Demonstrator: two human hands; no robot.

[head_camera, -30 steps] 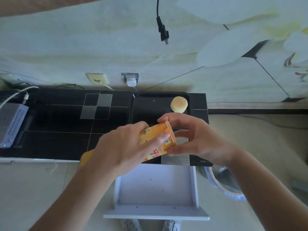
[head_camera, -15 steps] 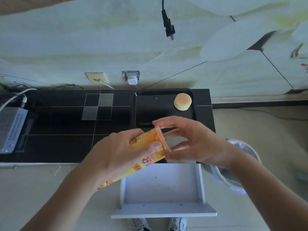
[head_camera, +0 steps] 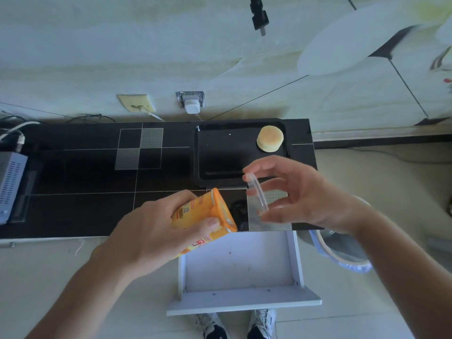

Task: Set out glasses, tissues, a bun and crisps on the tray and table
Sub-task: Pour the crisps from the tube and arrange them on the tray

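- The clear plastic lid (head_camera: 257, 194), seated on the mouth of the orange crisp tube (head_camera: 203, 217) half a second ago, is now off and held just to the right of the tube, a gap showing between them.
- The right hand (head_camera: 297, 195) pinches the lid on edge between thumb and fingertips; the left hand (head_camera: 156, 234) is wrapped round the tube, which lies tilted with its mouth up and to the right, above the front edge of the black table (head_camera: 80, 172).
- The tube's lower end is hidden behind the left hand and wrist, and its printed label is only partly legible. Whether a foil seal covers the mouth is hard to make out.
- The bun (head_camera: 269, 138) sits in the far right corner of the black tray (head_camera: 220, 155), on the table's right part; the tray's near edge is partly covered by the right hand.
- A white drawer (head_camera: 241, 270) stands pulled open below the table, with the person's shoes (head_camera: 261, 322) cut off at the bottom edge.
- A grey box (head_camera: 11, 184) is cropped at the left, a bagged bin (head_camera: 340, 250) partly hidden behind the right forearm, and a black plug (head_camera: 259, 17) dangles at the top.
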